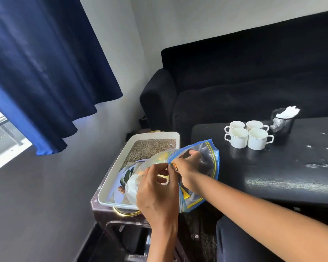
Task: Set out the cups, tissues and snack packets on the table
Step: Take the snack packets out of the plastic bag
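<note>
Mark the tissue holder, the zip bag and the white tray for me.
tissue holder (281,123): head view, on its dark mesh wall.
zip bag (209,159): head view, on its clear panel by the blue edge.
white tray (110,176): head view, on its left rim.

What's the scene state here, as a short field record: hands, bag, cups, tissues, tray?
left hand: pinches the bag's opening edge
right hand: fingers inside the bag's mouth
bag: clear blue-edged zip plastic bag, held over the tray
cups: four white handled cups, clustered on the black table
tissues: white, in black mesh holder behind the cups
tray: white rectangular tray on a side stand
</note>
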The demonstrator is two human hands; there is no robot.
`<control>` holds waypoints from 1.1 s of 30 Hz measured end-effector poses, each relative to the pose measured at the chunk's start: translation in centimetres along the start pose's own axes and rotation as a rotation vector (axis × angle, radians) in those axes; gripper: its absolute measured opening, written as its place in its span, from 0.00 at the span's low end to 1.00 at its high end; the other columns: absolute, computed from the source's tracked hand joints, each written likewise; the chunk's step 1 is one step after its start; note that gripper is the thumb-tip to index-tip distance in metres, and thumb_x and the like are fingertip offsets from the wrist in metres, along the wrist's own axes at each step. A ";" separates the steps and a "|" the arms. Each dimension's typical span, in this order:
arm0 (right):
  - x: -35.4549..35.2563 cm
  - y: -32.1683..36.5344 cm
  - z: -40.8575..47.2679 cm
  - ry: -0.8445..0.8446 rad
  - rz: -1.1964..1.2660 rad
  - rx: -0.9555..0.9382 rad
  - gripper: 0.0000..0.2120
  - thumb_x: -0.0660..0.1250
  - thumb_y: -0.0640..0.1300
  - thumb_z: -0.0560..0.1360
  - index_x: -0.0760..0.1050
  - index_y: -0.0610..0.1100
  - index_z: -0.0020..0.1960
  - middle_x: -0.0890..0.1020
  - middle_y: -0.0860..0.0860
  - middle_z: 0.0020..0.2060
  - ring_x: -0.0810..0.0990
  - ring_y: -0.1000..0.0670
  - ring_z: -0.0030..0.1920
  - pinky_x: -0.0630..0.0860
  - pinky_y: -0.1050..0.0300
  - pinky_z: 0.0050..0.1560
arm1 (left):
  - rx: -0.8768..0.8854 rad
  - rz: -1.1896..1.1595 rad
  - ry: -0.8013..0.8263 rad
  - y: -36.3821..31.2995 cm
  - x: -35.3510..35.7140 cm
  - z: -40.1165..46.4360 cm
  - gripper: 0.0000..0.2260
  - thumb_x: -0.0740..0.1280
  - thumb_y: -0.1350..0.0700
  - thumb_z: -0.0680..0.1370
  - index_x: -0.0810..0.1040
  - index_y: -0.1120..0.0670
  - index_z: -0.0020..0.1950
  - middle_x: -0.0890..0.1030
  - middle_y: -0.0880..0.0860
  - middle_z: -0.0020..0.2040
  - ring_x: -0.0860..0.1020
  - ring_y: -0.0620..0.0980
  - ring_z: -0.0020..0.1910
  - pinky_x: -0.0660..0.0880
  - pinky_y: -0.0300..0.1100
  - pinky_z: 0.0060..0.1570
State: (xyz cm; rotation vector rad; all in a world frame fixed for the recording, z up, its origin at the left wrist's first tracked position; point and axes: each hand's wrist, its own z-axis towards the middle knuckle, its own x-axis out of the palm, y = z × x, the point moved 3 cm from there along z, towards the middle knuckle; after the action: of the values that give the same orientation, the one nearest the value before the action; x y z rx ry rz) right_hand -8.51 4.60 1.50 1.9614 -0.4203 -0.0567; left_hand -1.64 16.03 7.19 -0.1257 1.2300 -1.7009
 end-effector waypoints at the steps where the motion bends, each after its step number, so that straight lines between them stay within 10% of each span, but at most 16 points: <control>1: -0.4 0.0 -0.1 -0.035 -0.004 -0.064 0.29 0.70 0.34 0.68 0.62 0.46 0.63 0.73 0.45 0.56 0.77 0.46 0.52 0.78 0.52 0.50 | 0.002 0.003 0.003 0.0 0.0 0.0 0.05 0.70 0.50 0.71 0.76 0.44 0.37 0.79 0.42 0.34 0.77 0.40 0.33 0.66 0.34 0.30; 6: -4.0 0.4 -1.2 -0.050 -0.118 -0.340 0.25 0.72 0.36 0.66 0.65 0.49 0.56 0.77 0.52 0.46 0.76 0.59 0.40 0.69 0.68 0.35 | -0.020 0.013 0.011 0.2 0.1 0.0 0.05 0.70 0.49 0.72 0.77 0.45 0.37 0.79 0.42 0.34 0.76 0.38 0.33 0.66 0.33 0.30; 17: -13.5 2.0 -4.8 -0.023 0.192 -0.358 0.22 0.73 0.31 0.67 0.71 0.46 0.55 0.83 0.54 0.43 0.83 0.59 0.38 0.75 0.66 0.32 | -0.093 0.049 0.049 0.6 0.3 -0.1 0.06 0.69 0.47 0.73 0.76 0.44 0.36 0.78 0.39 0.33 0.76 0.37 0.34 0.64 0.34 0.30; 28: -18.9 8.5 -4.6 -0.104 0.313 -0.427 0.26 0.71 0.33 0.71 0.69 0.40 0.67 0.81 0.47 0.55 0.81 0.50 0.53 0.81 0.56 0.48 | -0.081 0.091 0.237 1.0 1.3 -0.7 0.06 0.68 0.46 0.72 0.78 0.46 0.38 0.79 0.40 0.31 0.77 0.37 0.32 0.68 0.32 0.31; 33: -15.2 9.9 -0.7 -0.037 0.208 -0.405 0.12 0.70 0.32 0.70 0.76 0.45 0.49 0.84 0.58 0.36 0.82 0.58 0.37 0.76 0.60 0.38 | -0.002 0.129 0.332 0.7 1.8 -1.1 0.06 0.66 0.48 0.71 0.76 0.49 0.39 0.80 0.43 0.35 0.78 0.42 0.35 0.72 0.37 0.34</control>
State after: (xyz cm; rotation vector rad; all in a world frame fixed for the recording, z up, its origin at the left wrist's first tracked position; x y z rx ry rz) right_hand -25.21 6.48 8.36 1.5135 -0.5867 -0.0415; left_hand -2.74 15.39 5.34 0.2401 1.4489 -1.6502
